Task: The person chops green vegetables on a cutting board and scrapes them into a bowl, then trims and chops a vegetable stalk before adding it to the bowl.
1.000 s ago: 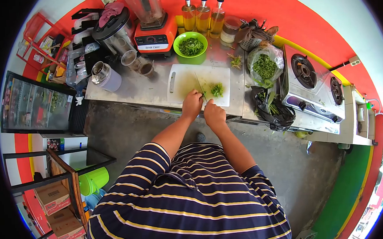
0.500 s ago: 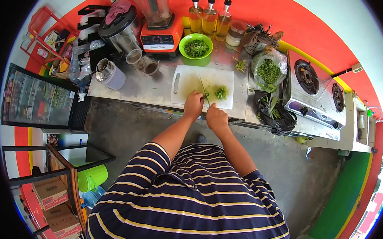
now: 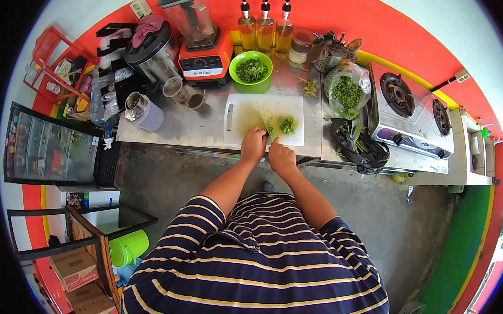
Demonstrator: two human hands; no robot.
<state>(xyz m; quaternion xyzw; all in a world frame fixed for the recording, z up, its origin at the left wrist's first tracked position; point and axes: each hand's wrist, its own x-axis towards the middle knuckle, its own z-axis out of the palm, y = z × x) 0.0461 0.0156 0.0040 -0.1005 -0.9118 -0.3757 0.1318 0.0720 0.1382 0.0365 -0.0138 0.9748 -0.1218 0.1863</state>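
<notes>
The fingers of our right hand (image 3: 282, 157) close around the handle end of the knife (image 3: 261, 114), most of the grip hidden under the hand. Our left hand (image 3: 254, 145) is curled low beside the blade, on its left side; small green pieces (image 3: 270, 130) lie close to its fingertips, but we cannot tell whether those fingers pinch anything.

The knife's long axis runs away from our body across the cutting board (image 3: 239, 110), its tip leaning a little to the left and its handle end toward our right hand at the near edge. The blade stands between our left fingers and the main pile of chopped greens (image 3: 287, 125). That pile sits on the right part of the board, just beside the blade and apart from it. From our right fingertips it lies ahead and slightly to the right; from our left fingertips, mostly to the right, across the blade. Our right hand is the nearer one to it. The pile is a loose, roundish heap, with no clear long axis that we can make out.

Farther out, the green bowl (image 3: 253, 88) stands beyond the board's far edge, with leafy greens inside. Well to the right, past the board, a clear bag of greens (image 3: 347, 92) rests beside the stove (image 3: 413, 130).
</notes>
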